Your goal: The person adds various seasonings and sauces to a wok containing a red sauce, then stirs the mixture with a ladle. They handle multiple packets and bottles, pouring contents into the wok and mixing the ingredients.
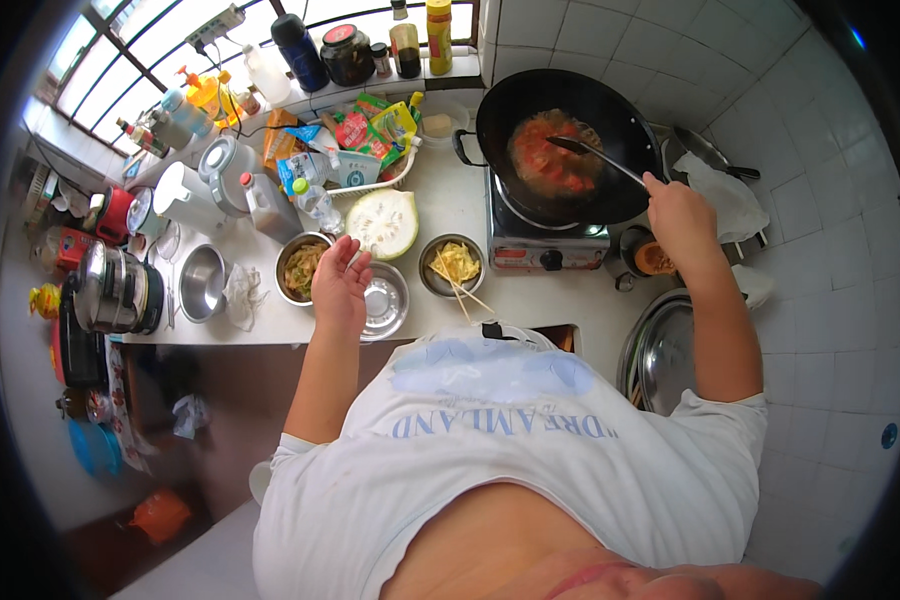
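My right hand [679, 217] grips the handle of a metal ladle or spatula [607, 160], its head in red food, perhaps tomatoes, with liquid [555, 154]. The food lies in a black wok [630, 127] on a portable gas stove [547, 255]. My left hand [341, 281] is raised, palm up and empty, over the counter. Beside it are a metal bowl of sliced food [300, 266] and an empty-looking metal bowl [385, 300]. Farther right, a metal bowl [424, 277] holds yellow food, likely cooked egg [456, 262], with wooden chopsticks [461, 296] across it. A cut winter melon half [382, 221] lies behind.
A white basket [390, 182] of seasoning packets stands at the back. Bottles and jars [347, 56] line the window sill. Jugs [187, 199], an empty steel bowl [202, 283] and a steel pot [105, 289] are leftward. Metal lids [667, 352] stand at the right.
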Demonstrator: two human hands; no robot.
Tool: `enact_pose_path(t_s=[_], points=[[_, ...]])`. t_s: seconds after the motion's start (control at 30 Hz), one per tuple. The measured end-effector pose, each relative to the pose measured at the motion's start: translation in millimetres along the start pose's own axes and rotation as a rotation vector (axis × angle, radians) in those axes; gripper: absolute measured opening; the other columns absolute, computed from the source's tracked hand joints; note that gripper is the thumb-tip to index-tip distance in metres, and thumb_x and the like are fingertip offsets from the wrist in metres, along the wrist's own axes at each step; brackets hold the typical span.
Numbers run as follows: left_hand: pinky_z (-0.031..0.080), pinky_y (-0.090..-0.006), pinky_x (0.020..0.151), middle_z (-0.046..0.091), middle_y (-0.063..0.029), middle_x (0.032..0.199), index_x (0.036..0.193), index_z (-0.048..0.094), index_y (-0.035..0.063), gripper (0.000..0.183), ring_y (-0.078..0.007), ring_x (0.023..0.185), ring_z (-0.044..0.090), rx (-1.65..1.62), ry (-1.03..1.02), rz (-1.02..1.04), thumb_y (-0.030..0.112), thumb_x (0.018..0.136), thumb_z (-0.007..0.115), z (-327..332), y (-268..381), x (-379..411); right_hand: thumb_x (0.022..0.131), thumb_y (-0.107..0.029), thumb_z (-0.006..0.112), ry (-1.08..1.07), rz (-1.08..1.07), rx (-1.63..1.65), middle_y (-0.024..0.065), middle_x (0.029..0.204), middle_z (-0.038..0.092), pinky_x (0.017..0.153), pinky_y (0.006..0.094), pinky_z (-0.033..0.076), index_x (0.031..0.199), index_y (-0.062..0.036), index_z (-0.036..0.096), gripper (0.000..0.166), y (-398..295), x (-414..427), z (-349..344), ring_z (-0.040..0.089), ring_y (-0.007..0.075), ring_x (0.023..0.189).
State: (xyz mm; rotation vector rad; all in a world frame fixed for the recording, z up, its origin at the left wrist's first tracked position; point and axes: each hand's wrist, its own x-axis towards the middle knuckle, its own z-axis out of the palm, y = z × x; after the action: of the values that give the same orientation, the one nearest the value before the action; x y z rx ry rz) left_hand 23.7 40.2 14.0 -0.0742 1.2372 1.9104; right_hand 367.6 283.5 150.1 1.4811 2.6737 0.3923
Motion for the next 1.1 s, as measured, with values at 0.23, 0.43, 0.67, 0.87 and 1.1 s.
enact_pose_path(t_s=[0.23, 0.43, 0.67, 0.87, 1.1], points=[[0.046, -0.0272, 0.073, 0.059, -0.0008, 0.102, 0.111, 0.057, 0.0082, 0.027, -0.0137, 0.087, 0.057, -0.057, 0.015, -0.021, 0.026, 0.091, 0.055, -1.6, -5.1, -4.8, 0.084, -0.012, 0.054, -0.015, -0.100, 0.107, 0.0133, 0.079, 0.065, 0.063, 0.0429, 0.049, 0.114, -0.0124, 0.063, 0.032, -14.5, 2.4, -25.5, 0.062, 0.0326, 0.071], [0.044, -0.0288, 0.073, 0.059, -0.0031, 0.102, 0.109, 0.055, 0.0065, 0.027, -0.0158, 0.086, 0.057, -0.088, 0.017, 0.002, 0.025, 0.090, 0.057, -1.4, -4.2, -0.5, 0.082, -0.010, 0.052, -0.014, -0.186, 0.088, 0.0135, 0.082, 0.066, 0.065, 0.0416, 0.050, 0.109, -0.0100, 0.066, 0.030, -18.1, 24.8, -34.2, 0.063, 0.0313, 0.075], [0.045, -0.0292, 0.073, 0.059, -0.0033, 0.103, 0.110, 0.056, 0.0068, 0.028, -0.0160, 0.086, 0.057, -0.104, 0.012, -0.002, 0.026, 0.090, 0.057, -0.6, -8.6, 2.5, 0.080, -0.009, 0.054, -0.020, -0.226, 0.072, 0.0116, 0.084, 0.067, 0.073, 0.0413, 0.052, 0.098, -0.0093, 0.069, 0.023, -24.0, 37.8, -59.1, 0.064, 0.0300, 0.083], [0.045, -0.0292, 0.073, 0.059, -0.0035, 0.105, 0.111, 0.056, 0.0072, 0.029, -0.0161, 0.087, 0.058, -0.097, -0.003, -0.018, 0.026, 0.090, 0.057, 5.7, -9.1, 6.5, 0.079, -0.010, 0.057, -0.171, -0.232, 0.001, 0.0109, 0.086, 0.067, 0.075, 0.0408, 0.052, 0.098, -0.0087, 0.069, 0.023, -31.5, 63.2, -60.7, 0.064, 0.0305, 0.085], [0.045, -0.0295, 0.074, 0.060, -0.0044, 0.106, 0.113, 0.055, 0.0074, 0.030, -0.0166, 0.087, 0.059, -0.051, -0.061, -0.032, 0.027, 0.089, 0.058, 34.1, -11.5, 14.0, 0.079, -0.009, 0.057, -0.291, -0.277, 0.026, 0.0109, 0.095, 0.067, 0.080, 0.0385, 0.051, 0.104, -0.0078, 0.067, 0.027, -26.7, 93.8, -63.3, 0.063, 0.0284, 0.092]])
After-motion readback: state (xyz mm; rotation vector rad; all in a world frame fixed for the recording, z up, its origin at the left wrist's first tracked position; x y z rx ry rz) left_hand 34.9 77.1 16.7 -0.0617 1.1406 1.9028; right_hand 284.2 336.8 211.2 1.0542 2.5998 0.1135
